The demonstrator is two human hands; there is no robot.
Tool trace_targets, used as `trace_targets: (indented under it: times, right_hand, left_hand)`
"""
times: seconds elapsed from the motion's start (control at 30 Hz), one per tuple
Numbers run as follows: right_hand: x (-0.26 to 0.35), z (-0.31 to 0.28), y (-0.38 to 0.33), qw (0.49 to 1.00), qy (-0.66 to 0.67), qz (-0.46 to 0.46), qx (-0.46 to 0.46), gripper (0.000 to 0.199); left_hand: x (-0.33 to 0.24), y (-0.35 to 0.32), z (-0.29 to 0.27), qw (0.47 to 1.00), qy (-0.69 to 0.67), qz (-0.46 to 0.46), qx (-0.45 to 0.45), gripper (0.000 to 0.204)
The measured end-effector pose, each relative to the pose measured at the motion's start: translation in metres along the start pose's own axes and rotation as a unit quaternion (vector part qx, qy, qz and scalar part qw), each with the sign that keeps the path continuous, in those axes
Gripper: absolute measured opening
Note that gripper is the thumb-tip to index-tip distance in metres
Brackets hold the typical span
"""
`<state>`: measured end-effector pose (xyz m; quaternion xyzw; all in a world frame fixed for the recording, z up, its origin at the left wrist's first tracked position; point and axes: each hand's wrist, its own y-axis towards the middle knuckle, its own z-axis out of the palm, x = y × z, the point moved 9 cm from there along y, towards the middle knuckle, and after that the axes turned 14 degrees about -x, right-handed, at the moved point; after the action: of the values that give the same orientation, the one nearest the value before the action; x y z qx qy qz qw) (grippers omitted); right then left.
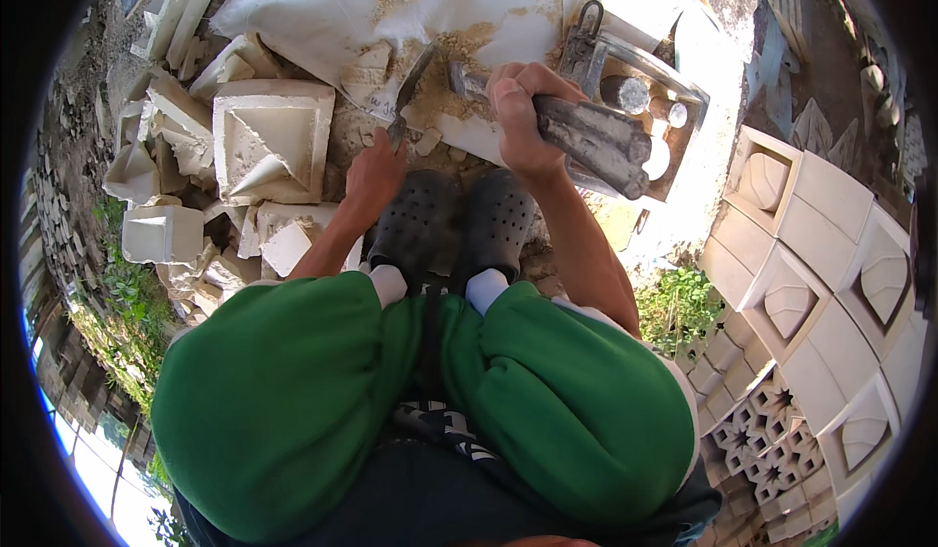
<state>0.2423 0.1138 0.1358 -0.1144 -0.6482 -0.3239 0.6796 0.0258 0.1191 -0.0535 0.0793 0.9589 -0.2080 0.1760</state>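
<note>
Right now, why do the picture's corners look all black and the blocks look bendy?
In the head view, the fisheye lens makes a round picture, so the corners stay black and the stacked white blocks curve near the rim. Strong sunlight glares off the white sheet, while the dark clogs sit in shade. The right hand and left hand look sharp.

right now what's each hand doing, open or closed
Left hand: closed on a small trowel.
Right hand: closed around a grey metal tool.
</note>
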Motion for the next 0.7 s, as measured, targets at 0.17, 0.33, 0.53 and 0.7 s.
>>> trace_targets:
  times: [0.17,0.33,0.53,0.7]
  right_hand:
    - [0.078,-0.005,0.007,0.992,0.128,-0.019,-0.007,0.021]
    - [0.01,0.001,0.004,0.997,0.058,-0.05,-0.013,0.024]
    - [0.0,0.008,0.021,0.995,0.08,0.067,-0.004,0.025]
    - [0.042,0.003,0.03,0.989,0.145,-0.024,-0.031,0.026]
  left_hand:
    - [0.006,-0.003,0.002,1.0,0.0,-0.008,0.005,0.037]
    - [-0.005,0.0,0.0,1.0,0.0,0.009,0.003,0.037]
    - [0.002,0.001,-0.004,1.0,-0.022,-0.003,0.009,0.036]
    - [0.001,-0.002,-0.003,0.999,-0.027,-0.014,0.021,0.037]
